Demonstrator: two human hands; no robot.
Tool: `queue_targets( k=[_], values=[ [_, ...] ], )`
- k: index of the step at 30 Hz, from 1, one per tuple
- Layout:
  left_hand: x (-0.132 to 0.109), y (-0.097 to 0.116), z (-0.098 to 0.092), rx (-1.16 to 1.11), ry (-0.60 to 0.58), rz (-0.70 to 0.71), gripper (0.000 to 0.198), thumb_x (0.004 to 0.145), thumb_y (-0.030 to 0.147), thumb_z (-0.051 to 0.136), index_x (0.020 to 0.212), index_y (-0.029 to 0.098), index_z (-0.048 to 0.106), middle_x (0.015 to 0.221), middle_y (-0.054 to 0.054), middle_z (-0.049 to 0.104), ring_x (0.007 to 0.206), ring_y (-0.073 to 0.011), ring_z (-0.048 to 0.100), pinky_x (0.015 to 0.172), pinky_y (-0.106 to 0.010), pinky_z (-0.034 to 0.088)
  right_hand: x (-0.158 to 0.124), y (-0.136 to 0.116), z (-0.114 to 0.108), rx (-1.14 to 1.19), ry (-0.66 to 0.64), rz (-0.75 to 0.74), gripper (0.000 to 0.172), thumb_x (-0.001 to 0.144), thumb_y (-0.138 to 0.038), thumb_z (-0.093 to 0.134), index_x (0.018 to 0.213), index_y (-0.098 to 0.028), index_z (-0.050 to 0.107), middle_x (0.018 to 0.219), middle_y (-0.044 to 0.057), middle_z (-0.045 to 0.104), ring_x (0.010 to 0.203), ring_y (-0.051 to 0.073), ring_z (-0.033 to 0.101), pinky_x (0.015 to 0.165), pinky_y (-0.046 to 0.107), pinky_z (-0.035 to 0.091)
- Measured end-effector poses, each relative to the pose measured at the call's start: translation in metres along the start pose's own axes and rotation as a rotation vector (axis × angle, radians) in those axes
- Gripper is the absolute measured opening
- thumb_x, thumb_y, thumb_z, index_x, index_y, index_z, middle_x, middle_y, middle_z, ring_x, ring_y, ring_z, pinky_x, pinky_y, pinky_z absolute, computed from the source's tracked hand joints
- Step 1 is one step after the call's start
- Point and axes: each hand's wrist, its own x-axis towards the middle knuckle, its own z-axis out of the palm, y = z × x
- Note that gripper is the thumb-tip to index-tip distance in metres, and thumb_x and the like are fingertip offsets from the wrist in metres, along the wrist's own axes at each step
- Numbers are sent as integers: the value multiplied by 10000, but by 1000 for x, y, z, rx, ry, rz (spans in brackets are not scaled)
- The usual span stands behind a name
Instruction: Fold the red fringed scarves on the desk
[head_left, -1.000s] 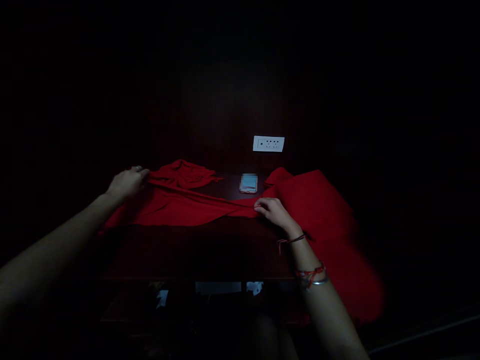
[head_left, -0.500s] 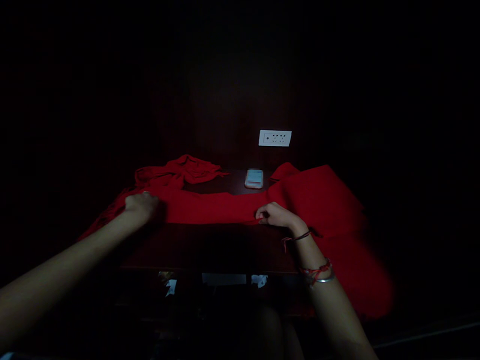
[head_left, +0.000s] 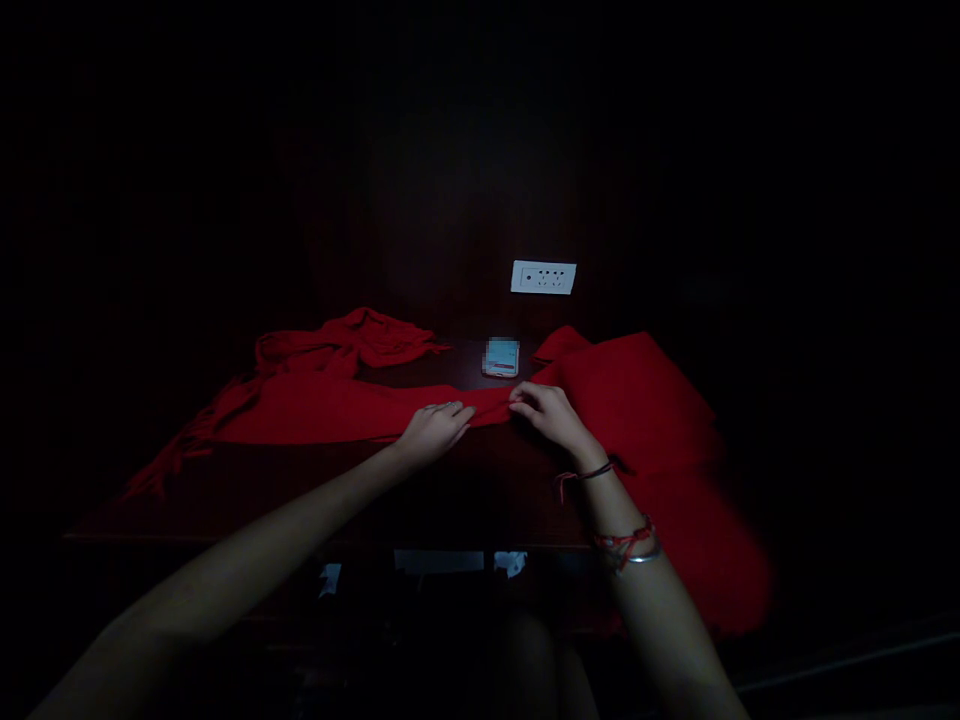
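Note:
A long red scarf (head_left: 322, 405) with fringed ends lies across a dark wooden table (head_left: 450, 500). Its left end trails off toward the table's left edge, and a wide part hangs over the right side. My left hand (head_left: 433, 430) rests on the scarf's near edge at mid-table, fingers curled onto the cloth. Close beside it, my right hand (head_left: 546, 412) pinches the same edge. Red threads and a metal bangle circle my right wrist.
A small phone (head_left: 501, 357) lies on the table behind my hands. A white wall socket (head_left: 543, 277) sits on the dark panel above it. Pale scraps show on a shelf (head_left: 439, 562) under the tabletop. The room is very dark.
My left hand slid from the scarf's left part to the middle, beside my right hand. The scarf's near edge now lies flatter. My right hand stayed put.

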Motion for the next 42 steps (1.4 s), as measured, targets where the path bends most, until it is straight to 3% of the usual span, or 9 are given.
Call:
queue_targets(
  k=[8, 13, 18, 24, 34, 42],
  values=[
    [-5, -12, -1, 67, -76, 14, 256, 826, 133, 321, 1042, 177, 450, 991, -98, 534, 825, -190, 549, 640, -284, 424, 0, 2, 16, -70, -218, -80, 170, 662, -150, 599, 825, -147, 552, 817, 38, 564, 745, 128, 495, 673, 223, 361],
    [-7, -12, 2, 71, -50, 50, 263, 849, 165, 306, 1080, 182, 430, 953, -91, 550, 819, -178, 555, 652, -275, 418, 1, 1, 16, -118, -190, -37, 74, 720, -132, 534, 786, -145, 565, 744, 41, 586, 688, 127, 507, 638, 220, 354],
    [-9, -19, 10, 50, 60, 121, 307, 845, 328, 348, 1109, 193, 425, 964, -81, 541, 880, -186, 528, 706, -270, 402, -1, 4, 13, -108, -148, -9, 131, 767, -149, 480, 866, -147, 567, 801, 64, 613, 732, 141, 542, 647, 223, 368],
    [-7, -29, 18, -20, 47, 81, 294, 862, 334, 296, 1029, 182, 485, 882, -74, 590, 784, -163, 558, 663, -251, 402, -1, 10, 16, -125, -166, -4, 146, 767, -142, 483, 878, -156, 576, 829, 69, 612, 766, 148, 545, 671, 239, 375],
    [-13, -33, -4, -53, -25, 147, 237, 857, 264, 314, 946, 203, 525, 880, -40, 586, 793, -153, 548, 643, -229, 399, 0, 9, 11, -159, -192, -56, 137, 771, -161, 480, 783, -145, 615, 784, 63, 611, 738, 142, 540, 676, 241, 386],
    [-47, -79, -1, 156, -52, 7, 231, 799, 159, 346, 935, 185, 531, 940, -72, 529, 816, -178, 532, 691, -267, 417, -2, 18, 4, -166, -276, 6, 97, 730, -123, 513, 736, -148, 606, 738, 41, 610, 705, 134, 537, 664, 238, 387]
  ],
)
